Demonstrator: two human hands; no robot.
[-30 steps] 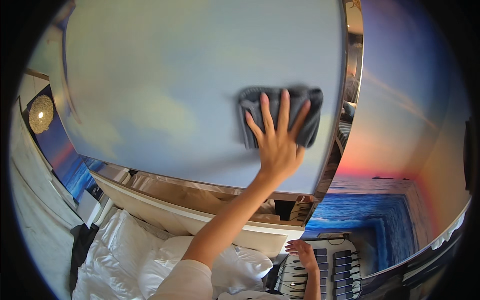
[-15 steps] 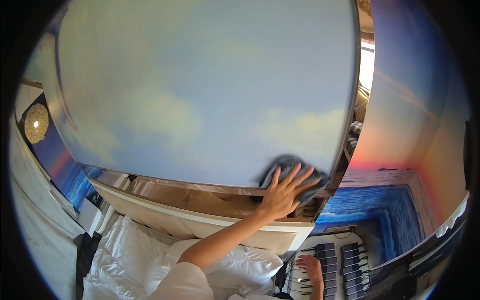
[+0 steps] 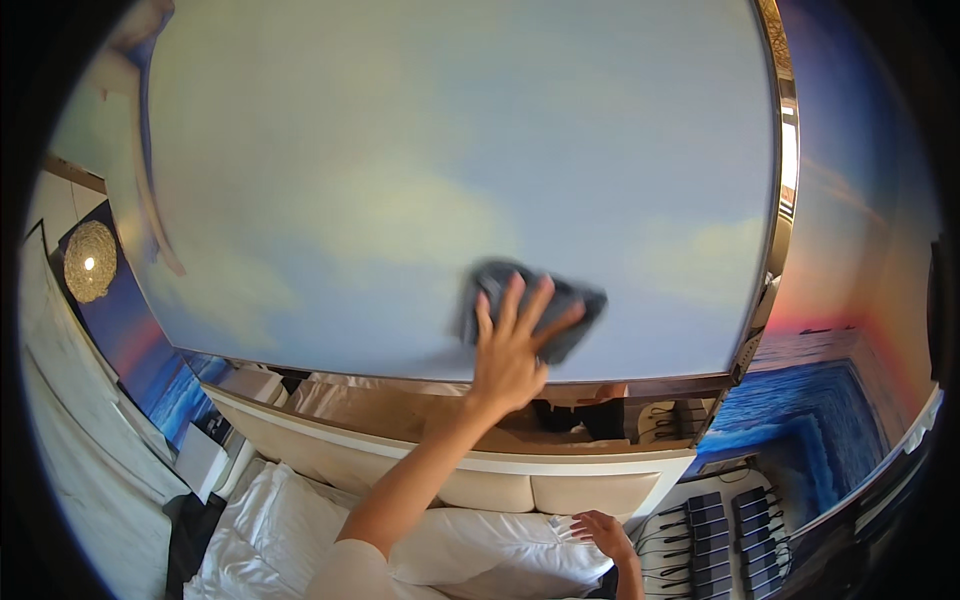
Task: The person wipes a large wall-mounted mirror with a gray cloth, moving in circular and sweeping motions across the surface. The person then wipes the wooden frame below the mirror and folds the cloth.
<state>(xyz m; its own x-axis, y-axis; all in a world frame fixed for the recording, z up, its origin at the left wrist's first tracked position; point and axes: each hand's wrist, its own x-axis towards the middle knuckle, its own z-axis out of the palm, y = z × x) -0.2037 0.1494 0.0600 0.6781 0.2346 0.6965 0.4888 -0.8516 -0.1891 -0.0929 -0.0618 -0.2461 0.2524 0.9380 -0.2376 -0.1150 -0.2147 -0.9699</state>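
Observation:
My left hand [image 3: 508, 365] reaches up with its fingers spread over a dark grey cloth [image 3: 575, 325], pressing it against a large panel [image 3: 350, 130] painted with pale blue sky and yellowish clouds. The cloth is blurred by motion and sits near the panel's lower edge. Lower down on the right, my right hand [image 3: 603, 535] holds nothing, its fingers apart, over the end of a white pillow [image 3: 490, 545] by the padded headboard [image 3: 590, 493].
Below the panel runs a mirrored strip [image 3: 420, 415] above the headboard. To the right, black power adapters with cables [image 3: 712, 545] stand in rows before a sunset-sea mural [image 3: 810, 400]. A woven lamp [image 3: 90, 262] hangs left, beside a pale curtain [image 3: 75, 420].
My left hand has slid the cloth leftward and up, away from the panel's lower right corner. My right hand has shifted from beside the adapters to the pillow's end. The view has turned slightly.

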